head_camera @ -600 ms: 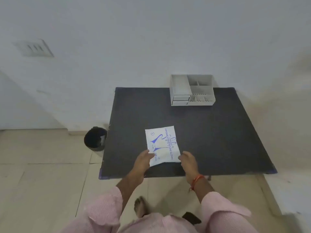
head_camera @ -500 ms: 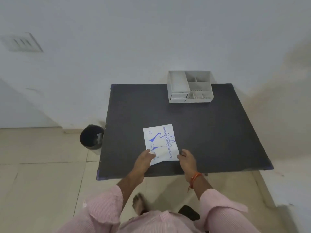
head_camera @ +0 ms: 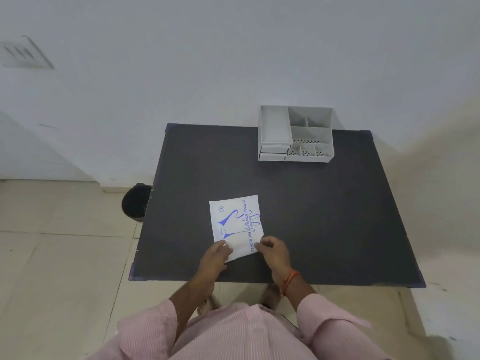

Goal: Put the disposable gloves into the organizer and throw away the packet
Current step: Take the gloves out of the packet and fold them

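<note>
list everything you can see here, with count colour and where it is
packet: 1, white with blue print, near edge of table, flat
organizer: 1, light grey, far edge of table by the wall, compartments look empty
table: 1, black top
bin: 1, black, on floor left of table
switch plate: 1, white, on wall, upper left
bracelet: 1, orange, right wrist
sleeves: 2, pink striped, bottom of view
left hand: 1, fingers on packet's near left corner
right hand: 1, fingers on packet's near right corner
</note>
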